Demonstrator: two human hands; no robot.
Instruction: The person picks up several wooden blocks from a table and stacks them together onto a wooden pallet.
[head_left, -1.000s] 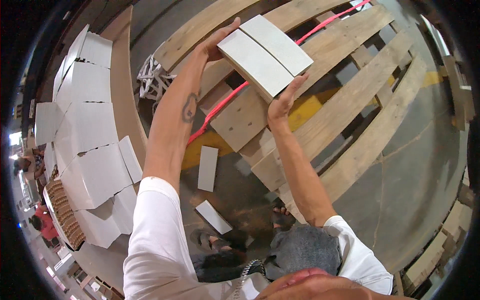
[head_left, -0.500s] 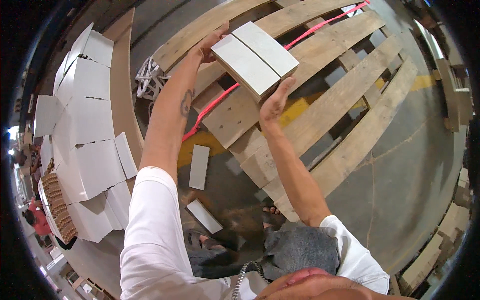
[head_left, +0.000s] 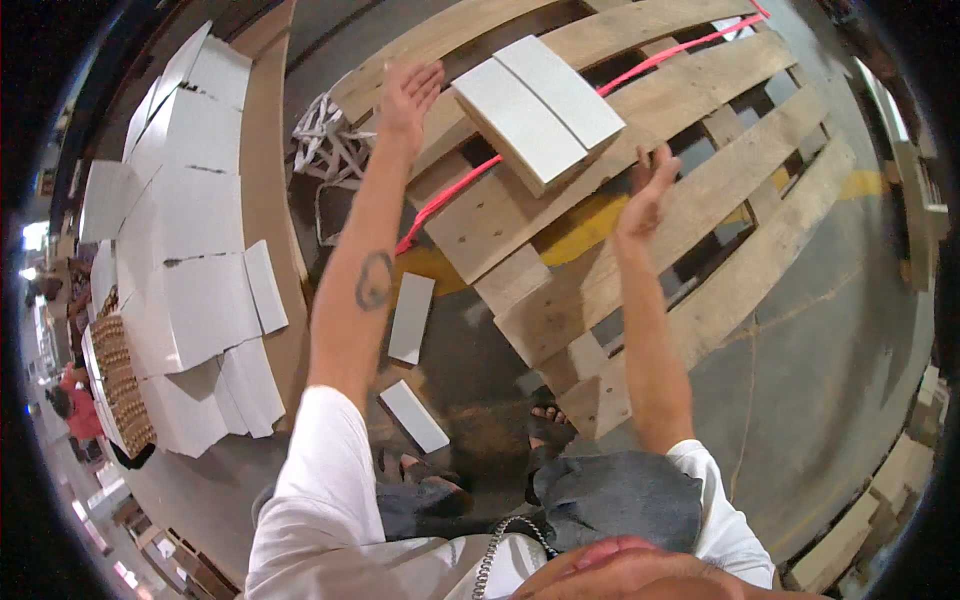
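Note:
Two white-topped stacks of flat cardboard pieces [head_left: 538, 105] rest side by side on a wooden pallet [head_left: 590, 280], with brown edges along their sides. Left of the stacks, my left hand [head_left: 410, 97] is held in the air, fingers stretched out and nothing in it. My right hand [head_left: 648, 192] is just off their near right corner, fingers apart and likewise holding nothing. A bright pink strap [head_left: 450, 195] crosses the pallet and passes beneath the stacks.
Large white-faced cardboard stacks [head_left: 205, 230] stand on the left beside a brown cardboard sheet [head_left: 270, 160]. Tangled white strapping [head_left: 330, 145] lies near the pallet. Two white strips [head_left: 411, 318] are on the floor by my feet. More cardboard [head_left: 850, 540] lines the right edge.
Both hands have let go of the two cardboard stacks and moved apart from them. The stacks now sit on the pallet. The view has shifted slightly.

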